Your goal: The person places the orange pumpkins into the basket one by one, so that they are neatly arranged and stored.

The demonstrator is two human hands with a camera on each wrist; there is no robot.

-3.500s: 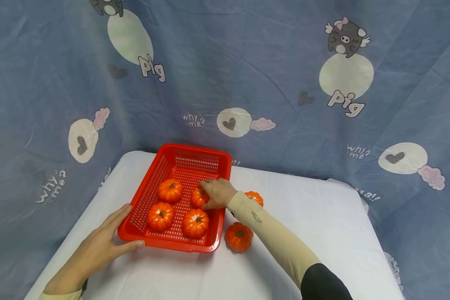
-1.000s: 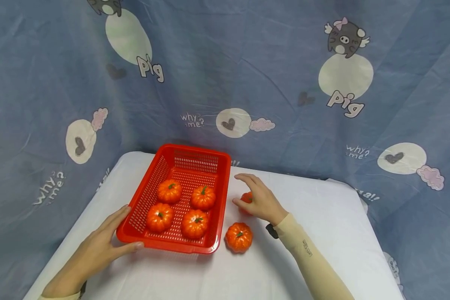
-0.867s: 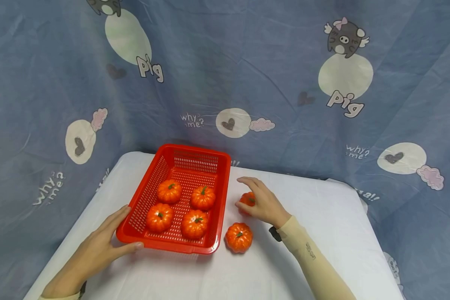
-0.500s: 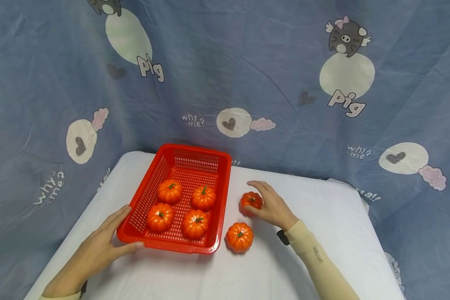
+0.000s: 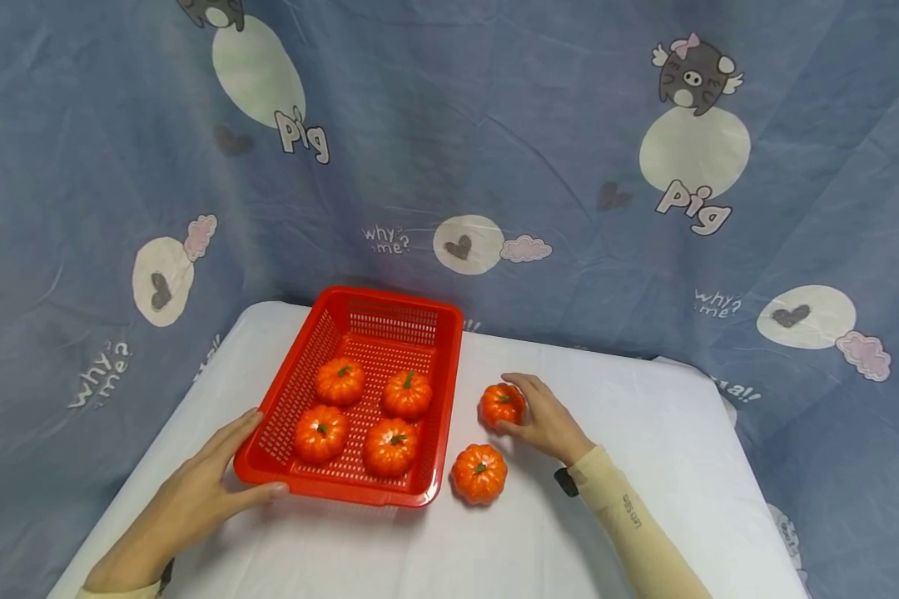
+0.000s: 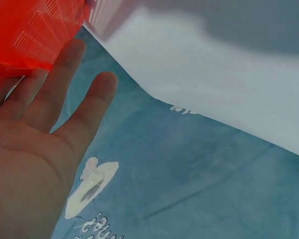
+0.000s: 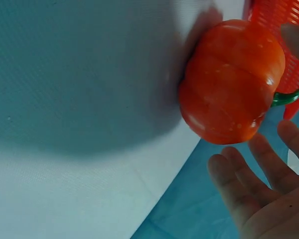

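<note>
My right hand (image 5: 545, 419) is at the right side of a small orange pumpkin (image 5: 503, 406) on the white table, fingers and thumb spread about it. In the right wrist view the pumpkin (image 7: 232, 82) shows a green stem, with the fingertips (image 7: 259, 143) right at its edge and the thumb beyond the stem. My left hand (image 5: 195, 491) lies at the near left corner of the red plastic basket (image 5: 345, 492), fingers extended along its side and thumb by the front rim. In the left wrist view the fingers (image 6: 65, 64) reach the basket wall.
Several pumpkins (image 5: 391, 447) sit in the basket's near half. Another pumpkin (image 5: 479, 474) lies on the table just right of the basket. The white tablecloth (image 5: 629, 433) runs back to a blue printed curtain (image 5: 569, 208).
My right hand has let go of a pumpkin in the basket and moved right to the far pumpkin on the table, its fingers lowering around it. The left hand stays at the basket corner.
</note>
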